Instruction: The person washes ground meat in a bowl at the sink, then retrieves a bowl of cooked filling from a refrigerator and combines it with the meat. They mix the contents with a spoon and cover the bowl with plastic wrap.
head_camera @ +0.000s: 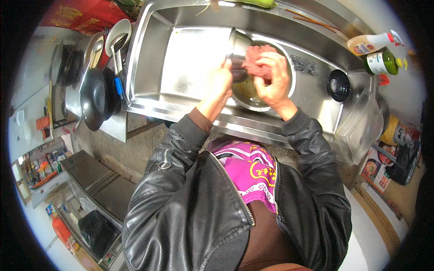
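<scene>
My left hand [219,81] grips the side of a stainless steel pot [241,42], which is tilted on its side over a basin. In my right hand [275,79] is a bunched reddish-brown cloth [258,61], held against the pot near its mouth; the hand is slightly blurred. Below both hands, the round metal basin [293,73] holds some murky yellowish liquid. The basin rests in a long stainless steel sink [145,67]. A steel wool scourer [305,65] lies on the sink floor, right of the basin.
A black drain fitting [338,85] sits at the sink's right. Along the far right rim stand a spray bottle [364,44] and a green pump bottle [378,63]. Chopsticks [313,22] lie on the back ledge. A clear plastic box [359,125] leans at right; a black wok [95,101] hangs left.
</scene>
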A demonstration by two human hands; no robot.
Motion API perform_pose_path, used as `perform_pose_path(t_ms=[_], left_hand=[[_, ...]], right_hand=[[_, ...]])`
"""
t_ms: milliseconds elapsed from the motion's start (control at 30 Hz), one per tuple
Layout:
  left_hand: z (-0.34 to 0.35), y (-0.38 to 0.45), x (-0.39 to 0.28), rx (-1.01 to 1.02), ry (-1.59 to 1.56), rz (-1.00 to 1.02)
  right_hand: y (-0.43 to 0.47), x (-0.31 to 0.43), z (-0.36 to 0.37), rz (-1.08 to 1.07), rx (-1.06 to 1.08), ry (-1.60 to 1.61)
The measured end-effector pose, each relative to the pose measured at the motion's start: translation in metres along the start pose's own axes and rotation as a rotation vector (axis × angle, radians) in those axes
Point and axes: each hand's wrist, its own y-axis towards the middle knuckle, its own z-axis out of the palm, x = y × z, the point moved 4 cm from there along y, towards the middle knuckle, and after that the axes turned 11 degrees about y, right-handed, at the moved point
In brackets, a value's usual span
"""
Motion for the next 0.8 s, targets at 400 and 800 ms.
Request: perform_pose_path(t_ms=[400,800], left_hand=[[-0.023,0.004,0.02,0.169,0.071,0.082],[-0.022,0.005,0.04,0.093,-0.356,-0.068]], right_hand=[[0.031,-0.107,0.001,0.299,-0.004,0.081],[-0.054,-0.091,0.05,0.465,-0.025,-0.08]])
